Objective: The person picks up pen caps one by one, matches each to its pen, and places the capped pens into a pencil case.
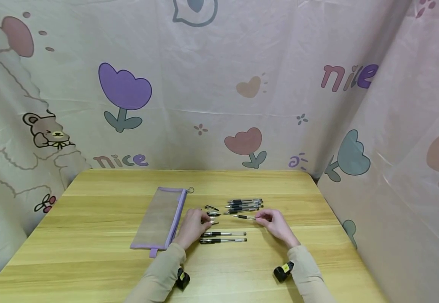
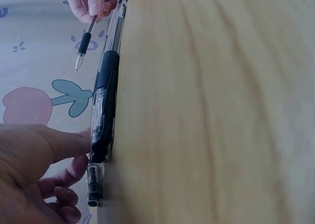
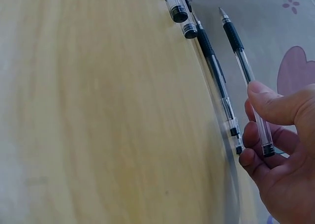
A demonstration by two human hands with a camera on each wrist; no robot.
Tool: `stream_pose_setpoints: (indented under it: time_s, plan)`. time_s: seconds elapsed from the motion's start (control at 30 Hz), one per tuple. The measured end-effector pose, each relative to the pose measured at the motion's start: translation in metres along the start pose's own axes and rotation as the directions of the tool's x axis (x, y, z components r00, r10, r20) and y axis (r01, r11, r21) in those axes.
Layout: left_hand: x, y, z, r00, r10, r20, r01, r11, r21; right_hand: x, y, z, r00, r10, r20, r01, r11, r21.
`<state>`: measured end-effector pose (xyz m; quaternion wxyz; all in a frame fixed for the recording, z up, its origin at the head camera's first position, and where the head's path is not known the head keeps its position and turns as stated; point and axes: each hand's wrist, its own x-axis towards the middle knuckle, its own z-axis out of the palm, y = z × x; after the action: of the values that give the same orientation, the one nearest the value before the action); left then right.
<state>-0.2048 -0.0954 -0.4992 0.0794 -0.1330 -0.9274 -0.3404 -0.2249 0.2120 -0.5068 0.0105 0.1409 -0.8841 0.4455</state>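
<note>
My right hand (image 1: 274, 223) pinches an uncapped clear pen (image 3: 243, 64) with a black grip, its tip pointing left in the head view. My left hand (image 1: 194, 227) has its thumb and fingertips around a small pen cap (image 1: 215, 223), mostly hidden by the fingers. More loose pen caps (image 1: 213, 213) lie just beyond the left fingertips. Two capped black pens (image 1: 224, 240) lie side by side on the near side of the hands. Behind the held pen, several uncapped pens (image 1: 243, 205) lie in a loose row.
A mesh zip pouch (image 1: 158, 214) with purple edging lies left of the left hand, its ring at the far corner. The wooden table (image 1: 102, 210) meets a patterned cloth (image 1: 204, 139) at the back and sides.
</note>
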Motion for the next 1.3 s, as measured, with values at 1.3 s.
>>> stream_pose_setpoints:
  time_s: [1.3]
  plan:
    - [-0.009, -0.006, -0.009, 1.0, 0.008, -0.006, -0.009, 0.982, -0.188, 0.001, -0.022, 0.013, 0.997, -0.077, 0.03, 0.078, 0.997, -0.002]
